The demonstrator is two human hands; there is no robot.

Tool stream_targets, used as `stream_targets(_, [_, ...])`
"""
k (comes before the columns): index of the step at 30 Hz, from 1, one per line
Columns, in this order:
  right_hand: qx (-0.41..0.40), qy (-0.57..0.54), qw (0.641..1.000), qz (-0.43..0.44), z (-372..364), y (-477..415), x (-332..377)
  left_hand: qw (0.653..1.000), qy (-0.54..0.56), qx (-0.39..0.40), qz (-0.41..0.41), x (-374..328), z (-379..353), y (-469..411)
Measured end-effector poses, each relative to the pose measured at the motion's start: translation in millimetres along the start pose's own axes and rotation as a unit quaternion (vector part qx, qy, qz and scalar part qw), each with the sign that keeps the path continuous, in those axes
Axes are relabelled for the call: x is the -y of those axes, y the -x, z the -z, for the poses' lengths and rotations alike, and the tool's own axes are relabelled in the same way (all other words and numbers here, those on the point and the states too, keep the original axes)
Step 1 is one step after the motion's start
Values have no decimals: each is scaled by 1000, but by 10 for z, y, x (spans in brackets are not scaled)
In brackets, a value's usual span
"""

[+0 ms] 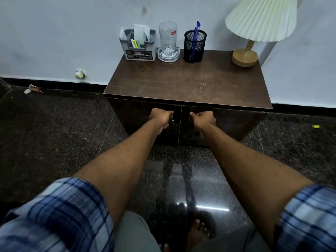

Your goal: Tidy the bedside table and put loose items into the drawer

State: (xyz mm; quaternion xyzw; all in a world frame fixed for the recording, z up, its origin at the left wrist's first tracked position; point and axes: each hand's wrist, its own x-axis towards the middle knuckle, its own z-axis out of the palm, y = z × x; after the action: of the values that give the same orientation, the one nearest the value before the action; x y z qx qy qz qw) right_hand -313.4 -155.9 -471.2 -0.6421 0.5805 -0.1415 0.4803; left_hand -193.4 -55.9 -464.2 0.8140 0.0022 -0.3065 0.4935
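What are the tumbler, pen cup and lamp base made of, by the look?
Tumbler: clear glass, possibly plastic; see-through with bright glints.
Pen cup: black metal mesh, likely; the pen shows through its holes.
Lamp base: pale wood, seemingly; matte, round, grain too small to confirm.

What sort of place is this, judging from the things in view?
Most likely a bedroom corner: a small dark wooden cabinet stands against a plain wall, bearing a pleated table lamp, a drinking glass and a mesh pen holder.
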Motion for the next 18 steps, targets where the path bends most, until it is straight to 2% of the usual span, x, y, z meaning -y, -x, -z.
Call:
stream_targets(7, [-2,21,1000,6,19,14,24,998,-15,-41,-33,62,-33,-47])
stream_targets(10, [11,46,999,16,44,53,72,996,-60,2,-66,228,-33,68])
stream_targets(13, [58,71,995,24,123,176,156,990,-81,59,-97,269,0,264])
stream_targets(18, [87,91,989,78,335,377,216,985,-94,94,-108,184,115,520])
